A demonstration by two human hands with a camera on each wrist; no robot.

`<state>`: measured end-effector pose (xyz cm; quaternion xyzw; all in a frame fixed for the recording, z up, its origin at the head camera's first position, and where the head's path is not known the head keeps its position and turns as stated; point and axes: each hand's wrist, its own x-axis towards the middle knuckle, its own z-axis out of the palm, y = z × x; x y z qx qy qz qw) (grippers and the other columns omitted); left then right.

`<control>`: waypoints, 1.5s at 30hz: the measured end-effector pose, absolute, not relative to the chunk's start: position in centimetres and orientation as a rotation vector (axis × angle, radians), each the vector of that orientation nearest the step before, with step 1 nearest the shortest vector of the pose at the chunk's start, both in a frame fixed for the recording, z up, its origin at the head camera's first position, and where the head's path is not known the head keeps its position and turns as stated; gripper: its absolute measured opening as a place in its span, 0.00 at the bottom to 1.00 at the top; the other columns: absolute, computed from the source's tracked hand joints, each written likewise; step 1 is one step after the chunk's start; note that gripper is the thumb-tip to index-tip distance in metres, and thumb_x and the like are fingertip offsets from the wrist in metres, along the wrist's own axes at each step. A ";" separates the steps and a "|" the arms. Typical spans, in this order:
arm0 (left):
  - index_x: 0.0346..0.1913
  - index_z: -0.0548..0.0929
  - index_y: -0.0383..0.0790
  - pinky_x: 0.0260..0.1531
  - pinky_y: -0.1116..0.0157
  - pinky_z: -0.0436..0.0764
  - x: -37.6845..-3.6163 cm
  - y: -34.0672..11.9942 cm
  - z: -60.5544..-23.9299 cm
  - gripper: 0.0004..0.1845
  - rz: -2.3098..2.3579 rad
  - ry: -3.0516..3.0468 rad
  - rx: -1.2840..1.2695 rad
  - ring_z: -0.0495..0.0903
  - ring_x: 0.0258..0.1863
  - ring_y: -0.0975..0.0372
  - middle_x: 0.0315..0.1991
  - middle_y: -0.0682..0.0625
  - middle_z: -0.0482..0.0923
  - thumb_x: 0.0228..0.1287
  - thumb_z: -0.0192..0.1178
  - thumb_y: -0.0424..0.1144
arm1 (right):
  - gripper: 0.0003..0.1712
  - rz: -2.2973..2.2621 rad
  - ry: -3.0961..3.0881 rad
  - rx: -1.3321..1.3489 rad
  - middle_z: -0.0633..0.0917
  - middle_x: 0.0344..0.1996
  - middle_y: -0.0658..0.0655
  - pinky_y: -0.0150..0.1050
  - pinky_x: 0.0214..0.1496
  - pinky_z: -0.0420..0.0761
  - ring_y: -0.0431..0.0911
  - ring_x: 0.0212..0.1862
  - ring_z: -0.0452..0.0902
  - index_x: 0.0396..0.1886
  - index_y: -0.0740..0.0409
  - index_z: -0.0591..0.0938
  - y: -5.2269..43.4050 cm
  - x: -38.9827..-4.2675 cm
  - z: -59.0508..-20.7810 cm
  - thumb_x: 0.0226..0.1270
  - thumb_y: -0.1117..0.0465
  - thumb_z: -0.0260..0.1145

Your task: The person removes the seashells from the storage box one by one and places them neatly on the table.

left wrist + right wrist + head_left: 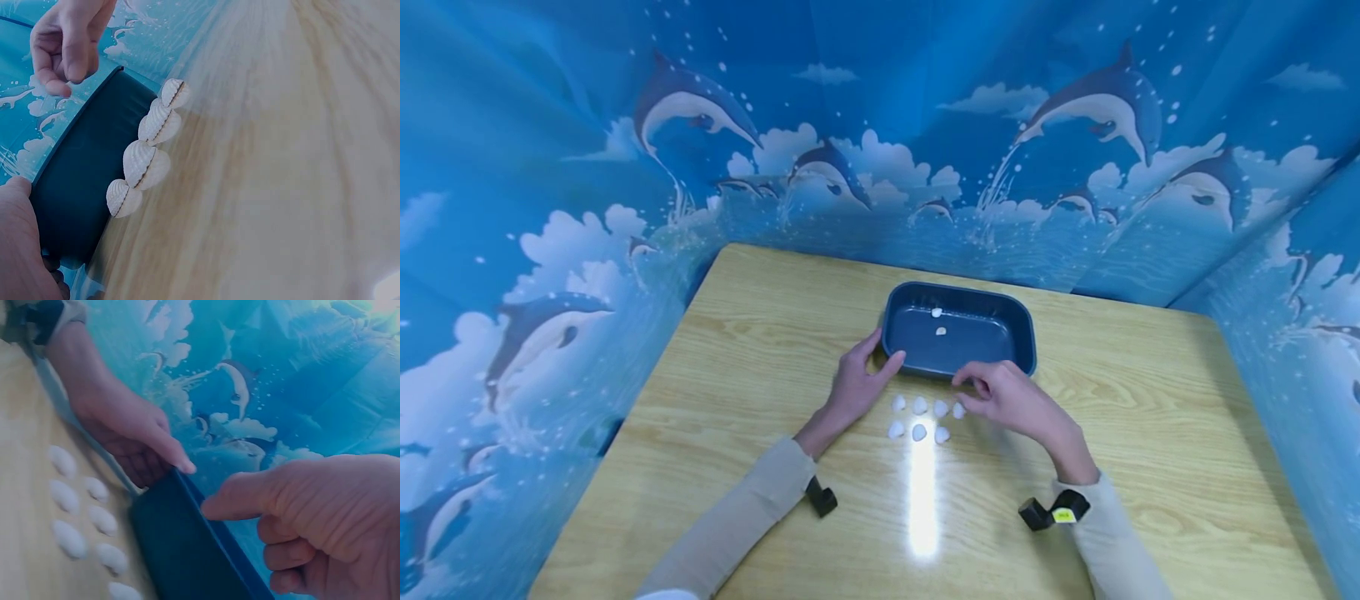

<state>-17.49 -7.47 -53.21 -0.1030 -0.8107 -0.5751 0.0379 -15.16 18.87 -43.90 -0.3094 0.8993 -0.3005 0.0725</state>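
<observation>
Dark blue plastic forms the rectangular tray (958,333) sitting toward the far middle of the pale wood-grain worktop (1150,417), with two small white shells (938,322) lying inside it on its floor, one a little nearer than the other. On the worktop just near of the tray lies a cluster of seven white shells (919,407), four in a far row and three in a near row, close together but mostly apart from one another; the left wrist view shows four of them as ribbed cockle-type shells lined up beside the tray wall. The left hand (857,383) rests at the tray's near left corner, thumb laid against the rim and fingers curled round the outer wall, holding the tray. The right hand (1007,396) hovers at the tray's near rim, just right of the shell cluster, fingers curled inward with thumb and forefinger drawn together; whether a shell is pinched between them cannot be told. Both forearms wear beige sleeves (752,517) with black wrist straps. A blue cloth printed with dolphins (1097,100) and clouds surrounds the worktop on the left, far and right sides
</observation>
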 end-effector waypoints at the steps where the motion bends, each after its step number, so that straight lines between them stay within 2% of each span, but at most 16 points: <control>1: 0.79 0.66 0.38 0.77 0.60 0.65 -17.5 -7.5 -53.2 0.40 -1.765 -2.489 -0.315 0.63 0.78 0.60 0.78 0.47 0.65 0.75 0.61 0.58 | 0.07 -0.904 2.732 -0.924 0.66 0.16 0.41 0.30 0.21 0.62 0.33 0.19 0.60 0.44 0.61 0.89 19.0 -15.5 -43.8 0.68 0.67 0.74; 8: 0.79 0.65 0.39 0.76 0.60 0.66 -17.4 -7.3 -53.1 0.39 -1.763 -2.485 -0.320 0.63 0.78 0.60 0.78 0.47 0.65 0.76 0.61 0.57 | 0.07 -0.856 2.836 -0.812 0.68 0.14 0.45 0.32 0.19 0.61 0.37 0.17 0.60 0.45 0.64 0.88 19.2 -17.8 -43.9 0.71 0.66 0.71; 20: 0.79 0.65 0.42 0.76 0.59 0.67 -17.4 -7.3 -53.2 0.37 -1.743 -2.499 -0.287 0.63 0.78 0.60 0.78 0.48 0.66 0.76 0.62 0.53 | 0.11 -0.742 2.837 -0.627 0.72 0.15 0.49 0.35 0.22 0.63 0.42 0.18 0.65 0.49 0.63 0.87 18.6 -21.8 -46.5 0.73 0.61 0.70; 24: 0.79 0.66 0.42 0.76 0.59 0.67 -17.4 -7.3 -53.2 0.37 -1.739 -2.501 -0.282 0.64 0.78 0.60 0.78 0.49 0.66 0.75 0.62 0.55 | 0.13 -0.688 2.819 -0.629 0.73 0.15 0.49 0.36 0.22 0.64 0.43 0.18 0.66 0.50 0.62 0.87 18.2 -23.1 -47.3 0.73 0.59 0.70; 31: 0.79 0.65 0.41 0.76 0.57 0.67 -17.4 -7.1 -53.1 0.36 -1.735 -2.511 -0.263 0.64 0.78 0.59 0.78 0.47 0.66 0.76 0.64 0.49 | 0.15 -0.684 2.820 -0.604 0.75 0.17 0.51 0.37 0.21 0.65 0.44 0.20 0.69 0.53 0.63 0.85 17.3 -24.7 -47.8 0.74 0.58 0.69; 38: 0.79 0.65 0.39 0.76 0.58 0.66 -17.3 -7.1 -53.2 0.38 -1.728 -2.533 -0.247 0.63 0.78 0.59 0.78 0.47 0.65 0.76 0.63 0.53 | 0.16 -0.674 2.824 -0.616 0.76 0.18 0.51 0.38 0.21 0.67 0.45 0.19 0.69 0.59 0.60 0.84 17.2 -25.4 -48.2 0.77 0.60 0.65; 45: 0.79 0.65 0.41 0.76 0.59 0.66 -17.4 -7.2 -53.1 0.37 -1.717 -2.541 -0.239 0.64 0.78 0.60 0.78 0.47 0.65 0.76 0.63 0.52 | 0.11 -0.668 2.821 -0.656 0.79 0.20 0.50 0.38 0.24 0.69 0.44 0.20 0.69 0.54 0.57 0.87 17.1 -25.7 -48.8 0.78 0.61 0.64</control>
